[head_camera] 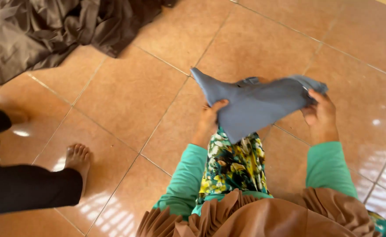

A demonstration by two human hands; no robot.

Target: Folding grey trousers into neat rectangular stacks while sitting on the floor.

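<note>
A grey-blue garment (256, 103) hangs folded in the air in front of me, above the tiled floor. My left hand (211, 117) grips its lower left edge, thumb on top of the cloth. My right hand (320, 112) holds the right end, fingers curled over the bunched fabric. Both arms wear green sleeves. One pointed corner of the garment sticks out to the upper left.
A dark brown cloth (57, 26) lies crumpled on the orange floor tiles (131, 92) at the upper left. Another person's bare foot (76, 160) and black trouser leg (26, 188) are at the lower left. My flowered clothing (233, 164) and a brown pleated cloth (254, 217) fill the bottom.
</note>
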